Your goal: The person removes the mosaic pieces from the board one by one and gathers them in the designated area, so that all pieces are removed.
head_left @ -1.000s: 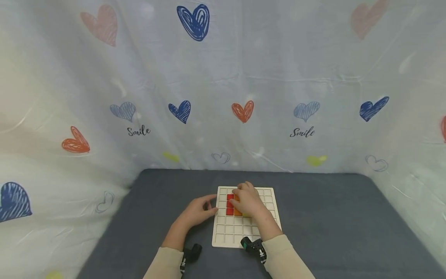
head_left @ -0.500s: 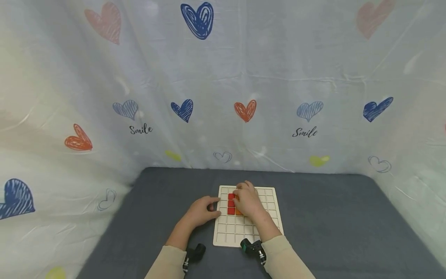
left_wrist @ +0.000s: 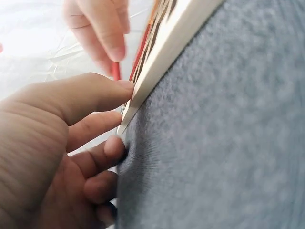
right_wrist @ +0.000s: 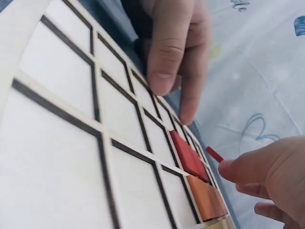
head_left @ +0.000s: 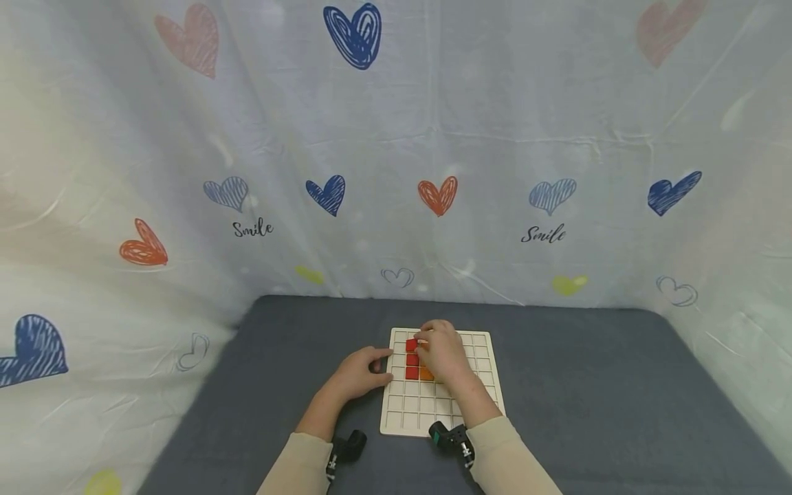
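A pale wooden grid board (head_left: 394,423) lies on the grey tabletop. My right hand (head_left: 447,354) is over its upper middle, pinching a thin red square tile (right_wrist: 215,153) between thumb and fingertips. That tile is raised off the board and tilted. Below it, other red tiles (head_left: 412,366) sit in grid cells, beside an orange tile (head_left: 426,374). A sliver of yellow tile (right_wrist: 221,224) shows in the right wrist view. At the board's left edge my left hand (head_left: 355,375) touches the rim with thumb and index finger spread apart. My right hand hides some cells.
The grey cloth tabletop (head_left: 594,392) extends on both sides of the board. A pale curtain (head_left: 482,261) with printed hearts hangs behind it. Each wrist carries a small black camera, the left one (head_left: 350,445) close to the board's lower left corner.
The top red tile, lying flat in its cell before, is now lifted and tilted in my right fingers. My left hand has come in against the board's left edge. The head view shifted slightly.
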A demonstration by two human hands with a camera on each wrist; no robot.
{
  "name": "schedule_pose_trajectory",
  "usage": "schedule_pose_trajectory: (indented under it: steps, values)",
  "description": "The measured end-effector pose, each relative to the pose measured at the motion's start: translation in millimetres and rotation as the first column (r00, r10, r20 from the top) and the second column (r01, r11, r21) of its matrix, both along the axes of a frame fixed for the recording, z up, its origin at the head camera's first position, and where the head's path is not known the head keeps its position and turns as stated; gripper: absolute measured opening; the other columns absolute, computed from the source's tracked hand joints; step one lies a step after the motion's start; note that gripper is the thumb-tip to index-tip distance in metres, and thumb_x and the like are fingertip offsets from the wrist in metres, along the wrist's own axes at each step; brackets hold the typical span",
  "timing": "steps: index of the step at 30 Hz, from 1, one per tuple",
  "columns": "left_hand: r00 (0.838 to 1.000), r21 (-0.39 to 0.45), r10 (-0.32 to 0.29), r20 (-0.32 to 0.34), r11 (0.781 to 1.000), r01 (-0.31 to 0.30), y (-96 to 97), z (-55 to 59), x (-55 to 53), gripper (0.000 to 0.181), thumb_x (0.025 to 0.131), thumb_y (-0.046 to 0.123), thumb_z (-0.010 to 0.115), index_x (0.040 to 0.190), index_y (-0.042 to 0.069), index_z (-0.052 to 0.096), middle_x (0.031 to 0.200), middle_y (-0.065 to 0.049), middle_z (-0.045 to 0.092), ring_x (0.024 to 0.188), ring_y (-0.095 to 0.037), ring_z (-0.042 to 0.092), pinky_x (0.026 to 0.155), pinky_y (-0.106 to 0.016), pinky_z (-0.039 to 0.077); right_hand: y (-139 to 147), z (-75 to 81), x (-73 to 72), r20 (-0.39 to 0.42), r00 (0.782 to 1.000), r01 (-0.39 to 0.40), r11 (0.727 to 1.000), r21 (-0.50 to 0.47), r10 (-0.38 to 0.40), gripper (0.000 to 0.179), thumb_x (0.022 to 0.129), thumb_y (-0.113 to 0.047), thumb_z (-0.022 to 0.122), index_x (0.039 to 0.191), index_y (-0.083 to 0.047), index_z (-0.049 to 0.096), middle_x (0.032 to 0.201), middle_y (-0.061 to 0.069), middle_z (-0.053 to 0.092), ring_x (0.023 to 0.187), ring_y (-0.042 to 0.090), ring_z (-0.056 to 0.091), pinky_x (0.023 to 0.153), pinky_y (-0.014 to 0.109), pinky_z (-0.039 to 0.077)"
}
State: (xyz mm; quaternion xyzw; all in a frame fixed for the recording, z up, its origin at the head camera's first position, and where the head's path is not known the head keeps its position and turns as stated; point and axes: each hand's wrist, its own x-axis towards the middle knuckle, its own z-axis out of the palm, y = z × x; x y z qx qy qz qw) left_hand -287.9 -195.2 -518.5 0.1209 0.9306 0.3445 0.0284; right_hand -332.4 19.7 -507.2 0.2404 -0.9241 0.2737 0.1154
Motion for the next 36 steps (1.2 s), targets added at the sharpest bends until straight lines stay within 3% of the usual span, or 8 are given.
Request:
schedule_pose_trajectory:
  steps: [6,11,24,36]
  values:
    - [0.998,0.033,0.003,0.066,0.999,-0.005,3.4,3.3,-0.3,0.052,0.089,0.019,0.079,0.137,0.006,0.065,0.078,-0.002,0.05,0.064,-0.016,0.044,0.058,-0.032,0.037,11,9.5,-0.5,0.079,0.996,-0.033,0.996,-0.085,0.04,0.023,0.093,-0.015,0.078,0.114,-0.006,0.078,0.122,0.011,0.063,0.124,0.036,0.051,0.104,0.051,0.042]
    - [0.995,0.068,0.022,0.097,0.997,-0.029,2.7,1.5,-0.8,0.054,0.088,0.019,0.081,0.138,0.007,0.065,0.078,-0.003,0.05,0.064,-0.016,0.045,0.057,-0.032,0.037,22,18.7,-0.2,0.147,0.988,-0.014,0.988,-0.153,0.037,0.023,0.094,-0.014,0.076,0.116,-0.008,0.078,0.123,0.008,0.062,0.126,0.035,0.049,0.103,0.051,0.043]
    - [0.995,0.084,0.051,0.085,0.995,-0.059,2.7,0.2,-0.1,0.054,0.086,0.018,0.082,0.137,0.007,0.066,0.078,-0.002,0.05,0.064,-0.015,0.044,0.058,-0.032,0.037,59,28.0,-0.4,0.203,0.979,0.069,0.969,-0.236,-0.02,0.029,0.095,-0.012,0.075,0.124,-0.008,0.075,0.128,0.008,0.06,0.129,0.034,0.046,0.102,0.052,0.044]
    - [0.996,0.096,0.045,0.082,0.994,-0.053,2.2,-0.5,0.9,0.054,0.086,0.017,0.083,0.137,0.007,0.066,0.077,-0.001,0.05,0.063,-0.015,0.044,0.057,-0.032,0.037,99,36.9,0.5,0.246,0.968,0.11,0.966,-0.235,-0.05,0.036,0.098,-0.016,0.071,0.132,-0.004,0.069,0.134,0.014,0.059,0.127,0.039,0.053,0.101,0.058,0.044]
